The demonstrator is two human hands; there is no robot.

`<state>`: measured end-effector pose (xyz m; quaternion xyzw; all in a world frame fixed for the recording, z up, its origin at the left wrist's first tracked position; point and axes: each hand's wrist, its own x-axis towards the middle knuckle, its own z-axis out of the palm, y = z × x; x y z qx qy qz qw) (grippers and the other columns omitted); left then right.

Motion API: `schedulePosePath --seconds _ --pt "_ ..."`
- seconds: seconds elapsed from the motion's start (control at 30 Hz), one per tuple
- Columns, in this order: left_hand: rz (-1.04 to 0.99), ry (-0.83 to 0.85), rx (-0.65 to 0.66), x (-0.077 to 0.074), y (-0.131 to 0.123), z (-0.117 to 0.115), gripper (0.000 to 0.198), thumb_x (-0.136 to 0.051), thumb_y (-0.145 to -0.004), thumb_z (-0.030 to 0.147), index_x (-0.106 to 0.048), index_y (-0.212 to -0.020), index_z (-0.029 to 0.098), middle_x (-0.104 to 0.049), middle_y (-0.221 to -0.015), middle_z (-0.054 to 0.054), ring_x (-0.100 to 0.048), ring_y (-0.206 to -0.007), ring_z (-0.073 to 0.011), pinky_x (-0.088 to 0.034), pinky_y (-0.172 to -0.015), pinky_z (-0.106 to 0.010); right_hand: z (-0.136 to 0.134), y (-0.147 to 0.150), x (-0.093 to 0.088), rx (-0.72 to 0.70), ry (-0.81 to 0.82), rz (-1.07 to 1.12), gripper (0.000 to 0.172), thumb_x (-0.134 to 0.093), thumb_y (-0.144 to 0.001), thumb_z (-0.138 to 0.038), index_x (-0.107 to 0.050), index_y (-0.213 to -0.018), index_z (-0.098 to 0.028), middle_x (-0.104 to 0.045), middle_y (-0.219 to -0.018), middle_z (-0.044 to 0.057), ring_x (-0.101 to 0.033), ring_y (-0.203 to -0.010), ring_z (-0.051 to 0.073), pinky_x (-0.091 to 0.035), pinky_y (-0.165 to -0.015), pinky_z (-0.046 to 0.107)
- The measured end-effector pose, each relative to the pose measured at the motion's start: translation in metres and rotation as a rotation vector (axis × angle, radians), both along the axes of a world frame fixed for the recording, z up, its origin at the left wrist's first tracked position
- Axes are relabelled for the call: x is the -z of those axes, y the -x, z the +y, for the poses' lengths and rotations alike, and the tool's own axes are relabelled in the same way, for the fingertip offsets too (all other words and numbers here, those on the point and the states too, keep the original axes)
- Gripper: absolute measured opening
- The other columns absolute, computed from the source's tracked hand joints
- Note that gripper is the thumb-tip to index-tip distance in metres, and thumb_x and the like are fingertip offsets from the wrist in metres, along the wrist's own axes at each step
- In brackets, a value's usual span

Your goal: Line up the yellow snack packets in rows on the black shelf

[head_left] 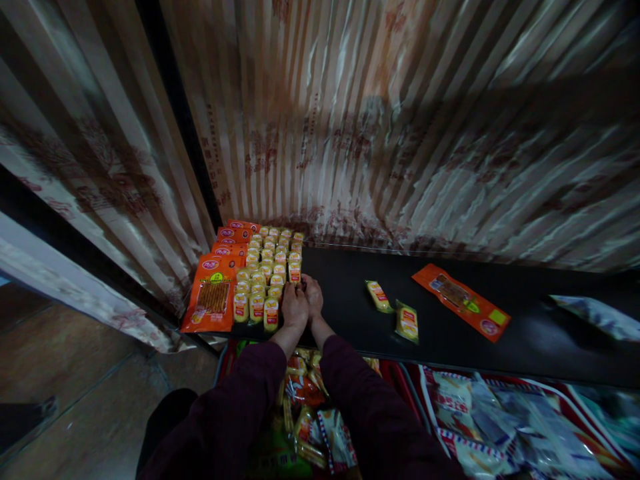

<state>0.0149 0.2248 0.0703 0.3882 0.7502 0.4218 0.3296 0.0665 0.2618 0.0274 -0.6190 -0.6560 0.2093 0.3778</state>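
1. The left hand (295,307) and the right hand (314,298) are drawn together at the front right of the block of yellow packs (257,308); the fingers curl inward and the backs of the hands hide what is between them, so one cannot tell whether a pack is grasped or merely pressed into line.
2. The yellow packs sit in close rows toward the left end of the black shelf (340,267); the three clearest front ones stand upright, labels facing the person; the rightmost column shows packs behind the hands, while its front part is covered.
3. Just left of them, orange packets (213,293) stand one behind another, the front one leaning back a little.
4. The step in hand looks to be placing or squaring a pack in that rightmost column; this is a judgement from where the hands rest.
5. Well to the right, one loose pack (379,297) and a second loose pack (407,323) lie near each other on the shelf; farther right, a flat orange packet (460,300) lies aslant.
6. The next move seems to call for light, even pressure from both sides, then a clean lift away; a sideways knock could topple the neighbouring packs.
7. Below the shelf, more wrapped snacks (304,390) lie heaped between the forearms.
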Motion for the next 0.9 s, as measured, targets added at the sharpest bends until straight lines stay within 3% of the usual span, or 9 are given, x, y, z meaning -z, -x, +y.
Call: schedulePosePath --seconds 0.4,0.7,0.9 --pt "0.005 -0.07 0.017 0.005 0.001 -0.003 0.034 -0.037 -0.085 0.014 -0.062 -0.109 0.013 -0.054 -0.131 -0.013 -0.041 -0.13 -0.0181 -0.027 -0.11 -0.029 0.002 0.0 0.001 0.01 0.051 -0.091 0.034 -0.044 -0.082 -0.022 -0.059 -0.111 -0.017 -0.062 -0.1 0.01 -0.053 -0.093 0.021 -0.043 -0.085 0.032" --pt "0.015 -0.047 0.02 0.01 0.001 -0.009 0.036 -0.039 -0.084 0.016 -0.06 -0.113 0.01 -0.049 -0.135 -0.016 -0.039 -0.131 -0.0199 -0.026 -0.111 -0.03 0.0 -0.004 0.006 0.022 -0.002 0.042 0.035 -0.046 -0.078 -0.022 -0.06 -0.108 -0.014 -0.064 -0.101 0.011 -0.056 -0.093 0.021 -0.045 -0.087 0.035" --pt "0.019 -0.027 0.005 0.007 -0.001 -0.015 0.035 -0.039 -0.085 0.016 -0.061 -0.112 0.013 -0.05 -0.136 -0.012 -0.038 -0.132 -0.0177 -0.025 -0.11 -0.029 -0.013 -0.01 0.0 0.052 -0.026 0.061 0.035 -0.046 -0.077 -0.021 -0.061 -0.108 -0.014 -0.064 -0.1 0.011 -0.057 -0.09 0.02 -0.046 -0.086 0.036"
